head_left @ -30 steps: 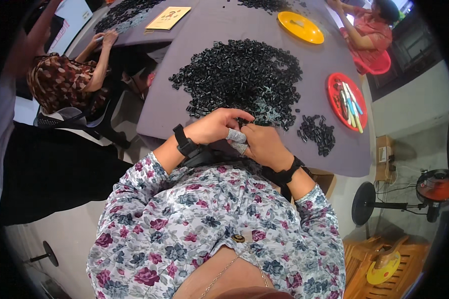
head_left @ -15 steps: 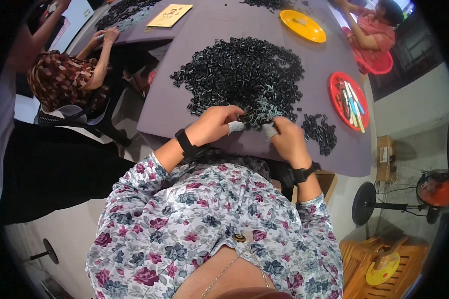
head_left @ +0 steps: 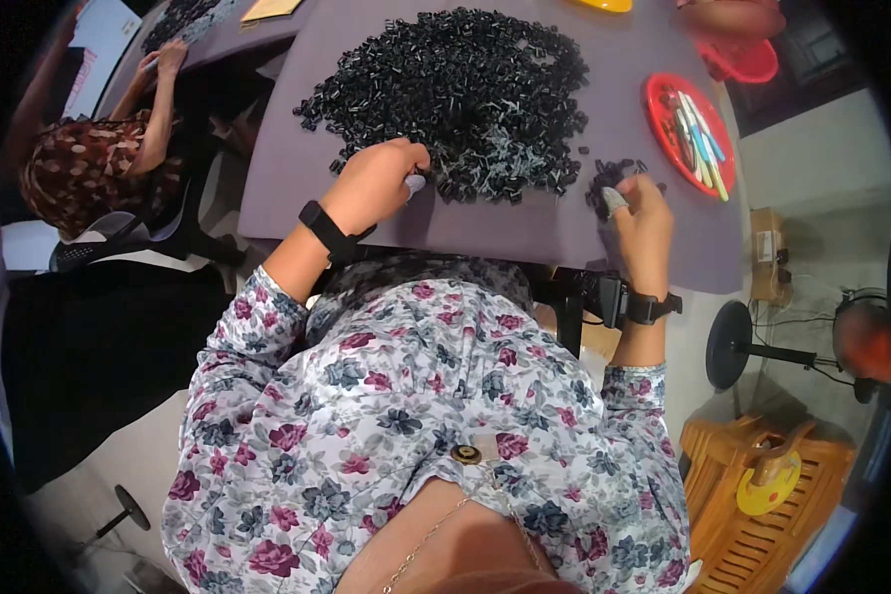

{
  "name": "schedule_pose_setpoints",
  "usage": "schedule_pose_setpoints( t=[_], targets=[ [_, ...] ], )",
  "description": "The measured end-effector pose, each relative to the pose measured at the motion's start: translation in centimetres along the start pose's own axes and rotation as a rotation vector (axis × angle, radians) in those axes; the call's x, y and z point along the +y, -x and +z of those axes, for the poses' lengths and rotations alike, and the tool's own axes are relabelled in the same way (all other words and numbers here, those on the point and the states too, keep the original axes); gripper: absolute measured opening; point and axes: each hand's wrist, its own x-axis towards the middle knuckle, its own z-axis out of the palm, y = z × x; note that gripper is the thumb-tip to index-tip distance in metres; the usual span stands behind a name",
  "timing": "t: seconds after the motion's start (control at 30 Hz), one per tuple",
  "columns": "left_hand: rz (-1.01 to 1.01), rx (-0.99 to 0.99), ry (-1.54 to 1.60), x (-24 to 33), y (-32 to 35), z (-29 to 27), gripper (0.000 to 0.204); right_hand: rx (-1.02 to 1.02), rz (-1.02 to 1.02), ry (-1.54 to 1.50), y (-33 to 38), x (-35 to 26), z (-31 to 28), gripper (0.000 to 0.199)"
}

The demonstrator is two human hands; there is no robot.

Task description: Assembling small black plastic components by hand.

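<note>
A broad heap of small black plastic-looking pieces (head_left: 436, 89) covers the table in front of me, with grey-blue scraps (head_left: 510, 144) lying on its near right part. My left hand (head_left: 374, 180) is at the heap's near left edge, fingers curled closed; what is pinched in them is too small to make out. My right hand (head_left: 646, 220) is over a smaller pile of black pieces (head_left: 604, 178) to the right, thumb and fingers drawn together, their tips partly hidden. Grey covers wrap both thumbs, and each wrist wears a black strap.
A red plate (head_left: 655, 99) with pens or knives and dark bits stands at the table's right side. A yellow plate (head_left: 609, 4) is at the far edge. Another person's hands (head_left: 168, 61) work at the left table. A fan (head_left: 733, 345) and wooden chair (head_left: 762, 495) stand right.
My hands have parted: the right went from the big heap across to the small pile, and the left drew back leftward. The view has tilted, so the table sits higher in the picture.
</note>
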Motion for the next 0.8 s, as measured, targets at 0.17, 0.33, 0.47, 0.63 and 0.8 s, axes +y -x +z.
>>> schedule_pose_setpoints(
  t=[0.17,0.33,0.47,0.63,0.8],
  targets=[
    [0.035,0.008,0.006,-0.1,-0.1,0.1,0.040,-0.302,-0.194,-0.172,0.8,-4.3,2.7,0.013],
    [0.039,0.009,0.028,-0.3,0.2,0.0,0.042,-0.437,-0.280,-0.125,-0.1,-6.3,4.7,0.017],
    [0.063,0.015,0.048,0.2,0.5,-0.3,0.042,-0.479,-0.303,-0.058,-0.1,-6.3,5.8,0.018],
    [0.120,-0.009,0.104,2.2,0.0,0.7,0.037,-0.511,-0.283,-0.034,-0.2,-6.6,5.9,0.018],
    [0.115,-0.083,-0.088,1.9,-0.6,1.4,0.030,-0.475,-0.306,-0.120,0.5,-6.2,6.2,0.020]
  ],
)
